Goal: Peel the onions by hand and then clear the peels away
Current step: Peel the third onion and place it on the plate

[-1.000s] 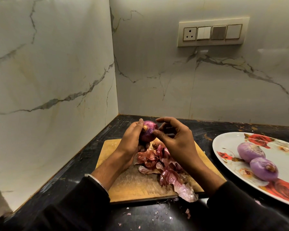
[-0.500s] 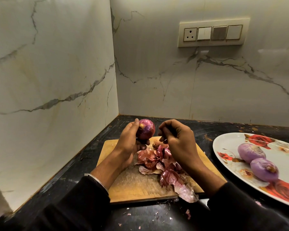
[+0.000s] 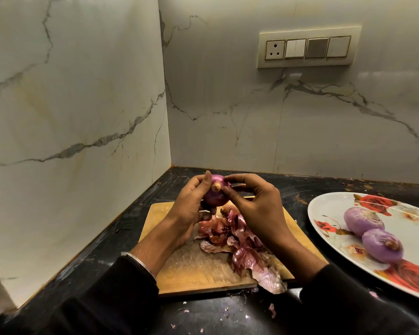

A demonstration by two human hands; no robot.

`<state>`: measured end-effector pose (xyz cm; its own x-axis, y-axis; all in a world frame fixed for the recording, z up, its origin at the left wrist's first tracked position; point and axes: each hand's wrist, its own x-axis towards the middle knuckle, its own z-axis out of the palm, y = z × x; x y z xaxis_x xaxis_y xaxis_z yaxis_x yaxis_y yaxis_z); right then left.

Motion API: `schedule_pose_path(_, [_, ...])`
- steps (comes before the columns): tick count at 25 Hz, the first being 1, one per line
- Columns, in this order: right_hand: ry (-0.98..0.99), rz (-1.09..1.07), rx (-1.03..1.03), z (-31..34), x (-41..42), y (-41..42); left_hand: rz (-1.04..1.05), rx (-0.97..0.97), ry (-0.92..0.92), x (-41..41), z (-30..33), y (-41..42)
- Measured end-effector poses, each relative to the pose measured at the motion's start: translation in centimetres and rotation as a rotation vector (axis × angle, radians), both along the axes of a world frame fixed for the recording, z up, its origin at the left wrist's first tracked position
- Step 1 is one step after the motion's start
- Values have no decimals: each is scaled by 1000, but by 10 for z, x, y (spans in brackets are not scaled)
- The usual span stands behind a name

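Onion (image 3: 215,197) gripped (left hand (image 3: 189,209)).

Left hand (image 3: 186,209) grips a red onion (image 3: 215,193) above the cutting board (image 3: 198,267); right hand (image 3: 257,209) pinches its skin. Peels (image 3: 237,250) lie beneath the hands; plate (image 3: 329,209) right of them holds two peeled onions (image 3: 373,230).

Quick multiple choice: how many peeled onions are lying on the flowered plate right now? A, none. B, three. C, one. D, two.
D: two pale purple peeled onions lie side by side on the flowered plate, while a third onion is held in the left hand above the cutting board.
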<state>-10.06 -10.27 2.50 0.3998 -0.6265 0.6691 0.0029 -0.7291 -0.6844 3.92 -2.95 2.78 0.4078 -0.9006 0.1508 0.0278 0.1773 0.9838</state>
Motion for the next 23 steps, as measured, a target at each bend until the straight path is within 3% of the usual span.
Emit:
schedule_pose_path(14, [-84, -68, 53, -5, -4, -13, 17, -14, -115, -4, -1, 0])
schedule_pose_path(23, [-109, -17, 99, -7, 1, -7, -116, -64, 99, -6, 1, 1])
